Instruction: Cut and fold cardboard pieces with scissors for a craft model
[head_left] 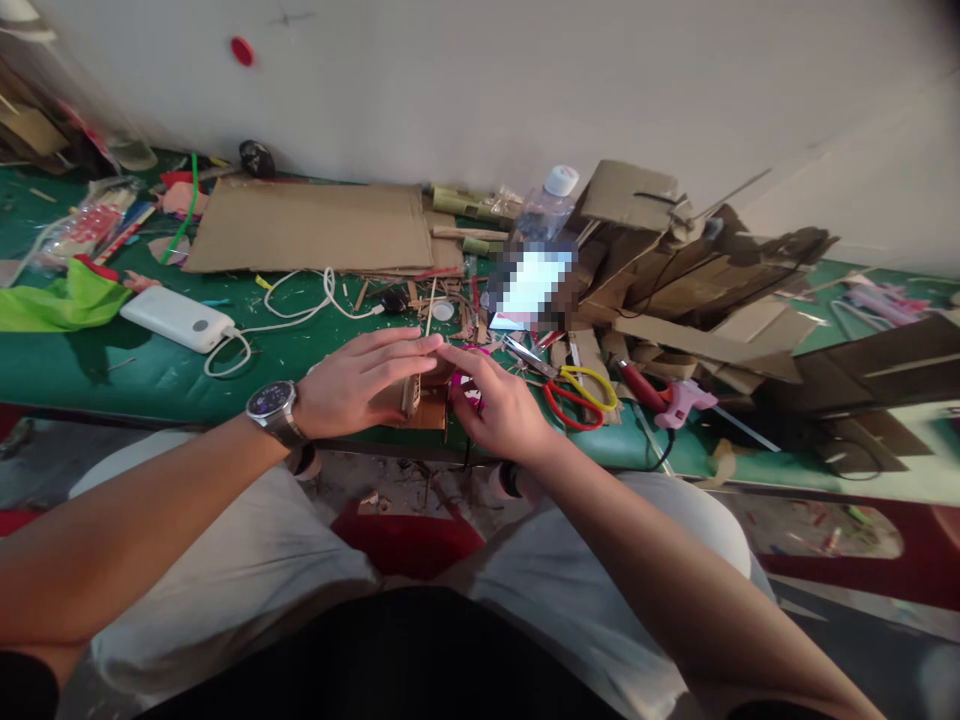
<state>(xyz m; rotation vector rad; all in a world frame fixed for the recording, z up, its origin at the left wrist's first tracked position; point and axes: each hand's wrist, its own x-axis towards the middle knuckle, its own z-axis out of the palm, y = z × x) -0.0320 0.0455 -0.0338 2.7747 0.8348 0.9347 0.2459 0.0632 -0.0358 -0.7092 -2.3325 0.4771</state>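
Two hands meet over a small cardboard piece [430,412] at the table's [292,405] near edge.
The left hand [360,385] lies open, fingers outstretched; the right hand [504,410] points its index finger to the left fingertips, its grip unclear. Beyond are scissors [587,398], right, and a white power bank [178,320], left; farther, a cardboard sheet [311,228].

Wears blk top [405,660], lt-grey trousers [247,570], silver watch [273,404].

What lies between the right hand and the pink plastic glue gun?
Metal scissors with one red and one yellow handle lie there, partly over brown cardboard, as the head view shows.
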